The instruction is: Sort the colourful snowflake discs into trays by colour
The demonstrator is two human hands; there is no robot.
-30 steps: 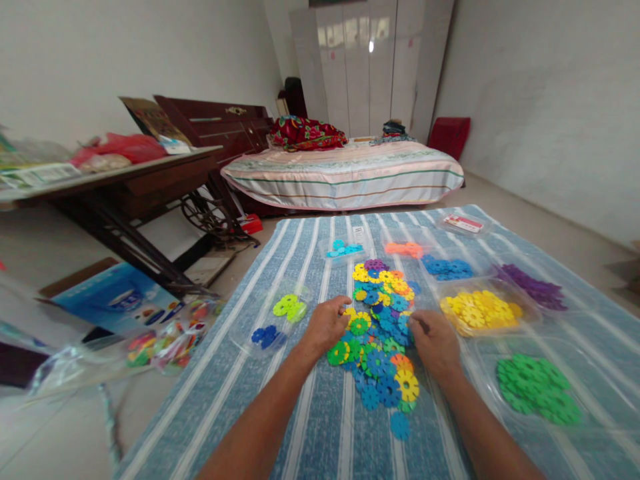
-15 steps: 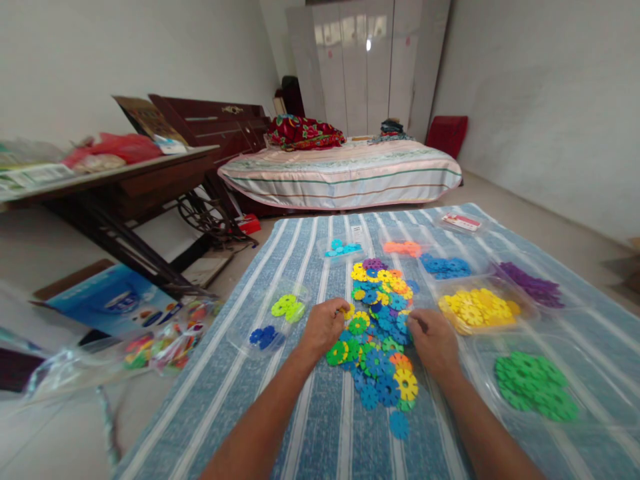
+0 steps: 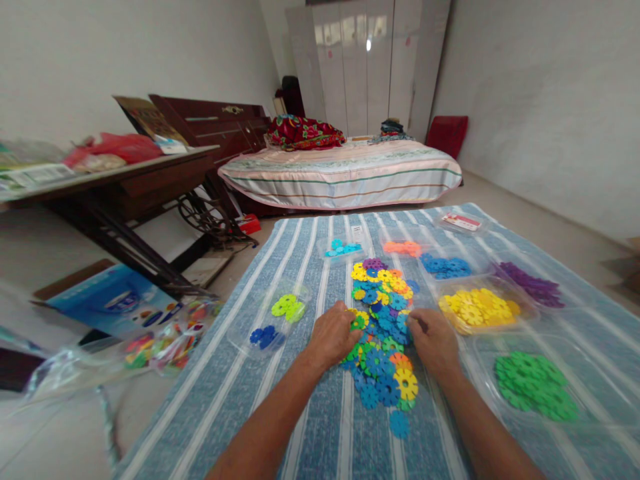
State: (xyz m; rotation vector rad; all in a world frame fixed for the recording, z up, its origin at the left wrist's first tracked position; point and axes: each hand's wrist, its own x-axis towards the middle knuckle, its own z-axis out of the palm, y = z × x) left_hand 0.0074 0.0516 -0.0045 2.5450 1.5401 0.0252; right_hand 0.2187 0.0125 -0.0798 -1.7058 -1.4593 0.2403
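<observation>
A heap of mixed coloured snowflake discs (image 3: 383, 300) lies on a blue striped cloth (image 3: 320, 427). My left hand (image 3: 334, 337) rests palm down on the heap's left edge, with its fingers curled over green and yellow discs. My right hand (image 3: 434, 343) sits at the heap's right edge, thumb and forefinger pinched together beside blue discs. Whether either hand holds a disc is hidden by the fingers.
Clear trays ring the heap: yellow discs (image 3: 477, 308), green (image 3: 535, 387), purple (image 3: 533, 285), blue (image 3: 447, 267), orange (image 3: 404, 248), cyan (image 3: 343, 249), lime (image 3: 287, 307), dark blue (image 3: 265, 335). A bag of discs (image 3: 165, 340) lies to the left. A wooden table (image 3: 125, 187) and a bed (image 3: 345, 173) stand behind.
My left hand has slid right and nearer, onto the green discs at the heap's edge. My right hand has stayed in place.
</observation>
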